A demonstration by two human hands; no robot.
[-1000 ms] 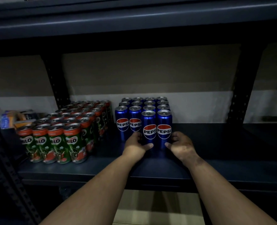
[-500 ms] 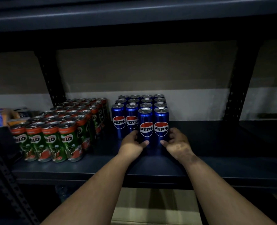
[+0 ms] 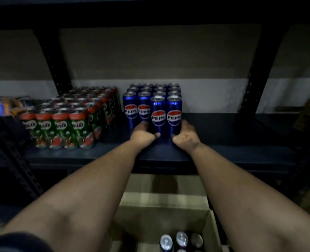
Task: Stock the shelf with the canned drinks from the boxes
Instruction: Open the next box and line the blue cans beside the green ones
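A: Where is there room on the shelf?

B: To the right of the blue Pepsi cans the dark board is bare, all the way to the black post. In front of the cans there is a strip of board too, up to the front edge.

A: And on the left?

B: The green Milo cans stand there in rows. A thin gap runs between them and the blue ones. They do not touch.

A: What are the hands doing?

B: The left hand is curled round the bottom of the left front can. The right hand is curled round the bottom of the right front can. The two hands are near each other but apart, with the thumbs in front.

A: Are those two cans standing up?

B: Yes, straight up, side by side and touching (they stick out a bit nearer the edge than the two beside them on the left).

A: Anything lower down?

B: A brown box sits open under the shelf, between the arms. A few more cans stand in it, tops up.
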